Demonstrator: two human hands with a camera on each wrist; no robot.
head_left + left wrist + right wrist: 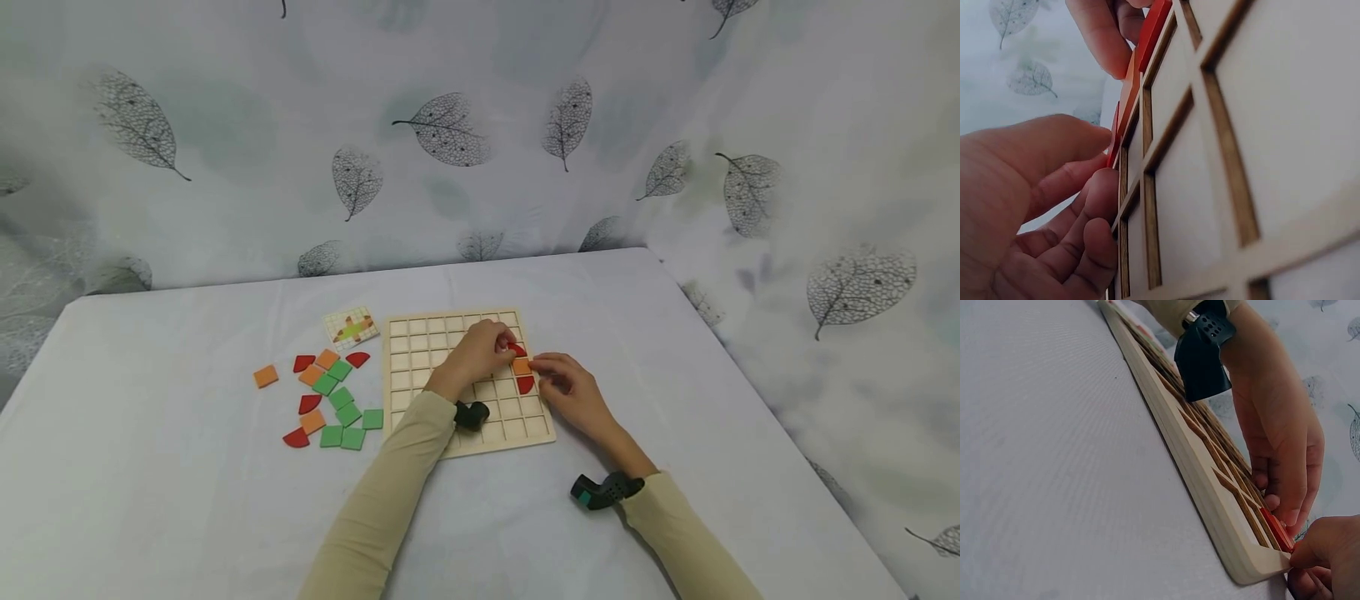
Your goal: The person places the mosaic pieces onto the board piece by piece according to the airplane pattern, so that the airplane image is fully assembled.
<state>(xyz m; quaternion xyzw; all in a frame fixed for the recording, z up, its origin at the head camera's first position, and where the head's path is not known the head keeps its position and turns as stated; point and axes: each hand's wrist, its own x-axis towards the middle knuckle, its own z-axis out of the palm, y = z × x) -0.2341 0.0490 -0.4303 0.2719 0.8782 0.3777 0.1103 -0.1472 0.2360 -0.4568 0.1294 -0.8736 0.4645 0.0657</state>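
My left hand point(476, 357) reaches over a wooden grid board point(408, 379) and pinches a red quarter-circle piece point(1114, 140) between thumb and fingertips at the board's right side. Just below that piece lies an orange square tile point(521, 367), followed by another red quarter-circle point(526, 384). From the right edge comes my right hand point(576, 398), its fingers bent and a fingertip touching the orange tile. In the right wrist view, the right hand point(1329, 550) is at the board's edge, partly cut off by the frame.
Left of the board lie several loose green squares point(341, 397), orange squares point(266, 377) and red quarter-circles point(296, 438). A small pattern card point(351, 327) sits by the board's upper left corner. A white cloth point(187, 500) covers the table.
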